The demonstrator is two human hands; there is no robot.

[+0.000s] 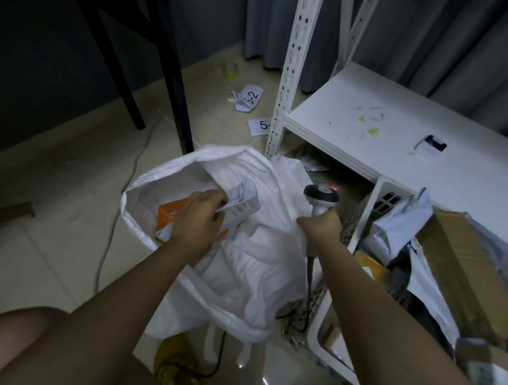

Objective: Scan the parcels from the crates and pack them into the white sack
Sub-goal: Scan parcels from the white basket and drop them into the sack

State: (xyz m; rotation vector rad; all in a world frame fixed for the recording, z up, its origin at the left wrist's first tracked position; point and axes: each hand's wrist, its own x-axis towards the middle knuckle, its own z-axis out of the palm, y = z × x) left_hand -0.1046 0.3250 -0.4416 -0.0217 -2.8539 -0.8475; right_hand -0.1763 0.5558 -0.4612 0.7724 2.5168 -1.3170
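The white sack (244,278) stands open on the floor at centre, with an orange parcel (171,215) inside. My left hand (198,216) is over the sack's mouth and grips a small white parcel (245,202) with a barcode label. My right hand (322,228) grips the handle of a barcode scanner (322,194), whose red light glows, and it also seems to pinch the sack's edge. To the right, a white crate (364,225) holds grey mailer bags (395,223) and a cardboard box (463,268).
A white metal shelf (378,133) stands behind the crate, with a small printer-like device (430,145) on it. Paper labels (249,98) and a tape roll (230,70) lie on the tiled floor. A black table leg (176,83) rises at the left. Cables run across the floor.
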